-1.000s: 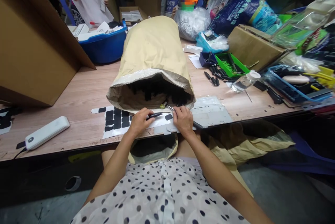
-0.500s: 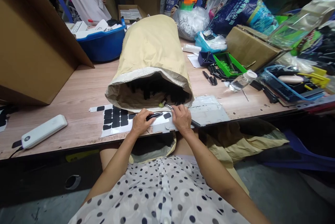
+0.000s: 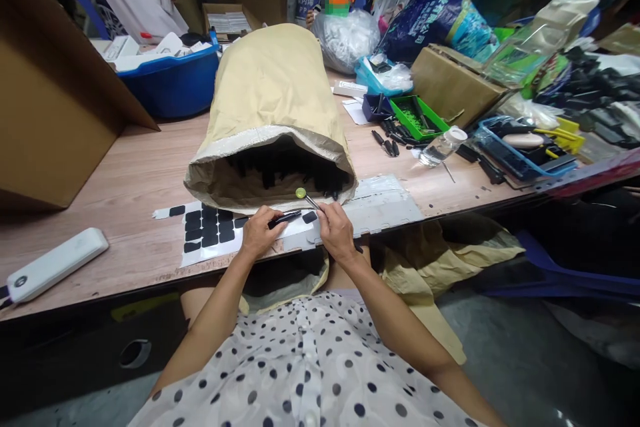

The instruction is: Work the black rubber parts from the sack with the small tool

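Clock directions are read from the black pen-like piece (image 3: 289, 217), with twelve taken as away from the wearer. The piece is held low over the near edge of the bench (image 3: 145, 170), in front of the sack mouth. Its long axis lies slantwise across the wearer's front, the narrow tip pointed between two and three o'clock. The opposite end is covered by the left hand (image 3: 259, 234), whose fingers are closed around it. Whether anything below is touched by the tip cannot be told.

A small hammer (image 3: 309, 200) is gripped by the right hand (image 3: 336, 232) at three o'clock, the fingers drawn narrowly about the shaft. Its long axis is run from ten to four o'clock, the yellow head being at the ten o'clock end; the middle of the handle is hidden by the hand.

At nine o'clock a white sheet with black patches (image 3: 210, 230) is partly covered by the sack. At twelve the tan sack (image 3: 275, 80) is laid with its mouth turned toward the hands; the black contents (image 3: 280, 164) are lost in shadow. At two o'clock a green tray (image 3: 443, 126) is seen. At ten a cardboard box (image 3: 45, 94) is cut off by the frame.
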The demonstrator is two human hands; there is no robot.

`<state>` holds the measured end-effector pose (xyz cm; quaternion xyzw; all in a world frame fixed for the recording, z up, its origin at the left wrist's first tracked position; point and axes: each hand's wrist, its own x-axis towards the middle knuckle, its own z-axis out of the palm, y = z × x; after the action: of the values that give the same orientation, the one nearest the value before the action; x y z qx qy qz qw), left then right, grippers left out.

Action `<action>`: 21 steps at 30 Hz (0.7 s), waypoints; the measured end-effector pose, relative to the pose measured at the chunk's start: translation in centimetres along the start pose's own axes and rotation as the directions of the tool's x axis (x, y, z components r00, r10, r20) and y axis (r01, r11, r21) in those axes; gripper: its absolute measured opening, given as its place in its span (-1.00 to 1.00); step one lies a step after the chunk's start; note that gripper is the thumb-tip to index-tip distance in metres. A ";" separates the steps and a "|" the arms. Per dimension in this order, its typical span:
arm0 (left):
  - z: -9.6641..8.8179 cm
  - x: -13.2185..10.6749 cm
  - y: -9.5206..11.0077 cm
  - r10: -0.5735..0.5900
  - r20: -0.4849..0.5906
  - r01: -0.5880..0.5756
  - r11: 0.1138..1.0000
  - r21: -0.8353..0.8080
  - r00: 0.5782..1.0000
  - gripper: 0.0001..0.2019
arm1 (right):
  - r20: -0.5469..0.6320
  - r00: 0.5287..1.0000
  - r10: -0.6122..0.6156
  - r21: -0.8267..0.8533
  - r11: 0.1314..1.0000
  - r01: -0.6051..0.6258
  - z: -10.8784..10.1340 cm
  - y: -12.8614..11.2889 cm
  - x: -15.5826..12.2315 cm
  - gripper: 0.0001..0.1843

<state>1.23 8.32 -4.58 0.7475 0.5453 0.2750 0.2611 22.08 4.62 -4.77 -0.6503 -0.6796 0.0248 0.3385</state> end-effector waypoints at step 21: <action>0.4 -0.1 0.5 -0.028 0.013 0.029 0.999 -0.042 1.000 -0.79 | 0.116 0.992 -0.050 0.165 0.986 0.030 -1.7 -1.1 -2.6 -0.64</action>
<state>1.84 8.05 -4.55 0.7358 0.5482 0.2780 0.2843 21.81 1.43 -4.08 -0.6040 -0.7073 0.1123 0.3497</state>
